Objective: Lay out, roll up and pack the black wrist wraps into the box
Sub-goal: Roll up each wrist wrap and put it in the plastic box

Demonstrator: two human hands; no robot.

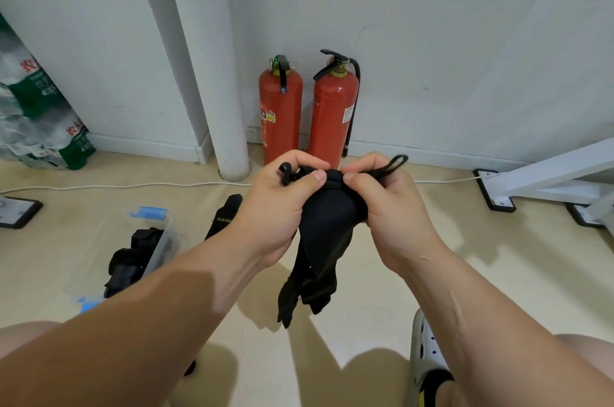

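Since the head view was the only one on offer, everything had to be read from it. At mid-frame the left hand (275, 203) and the right hand (388, 203) held one black wrist wrap (327, 227) in the air above the floor (365, 273). Both grips were clamped on its bunched top end, thumb against curled fingers, close together, and the rest of the strap hung loose below them. Its thumb loop (397, 161) stuck out past the right hand. Holding it high probably let the strap drop and untwist, ready to be laid flat for rolling. At lower left stood the clear box (161, 240) with blue latches. Dark rolled wraps (146, 237) sat in it, though the clear plastic made it hard to tell whether all were fully inside. A second wrap (226, 217) lay on the floor just beside the box, partly hidden by the left forearm. Two red fire extinguishers (280, 114) stood against the wall behind.
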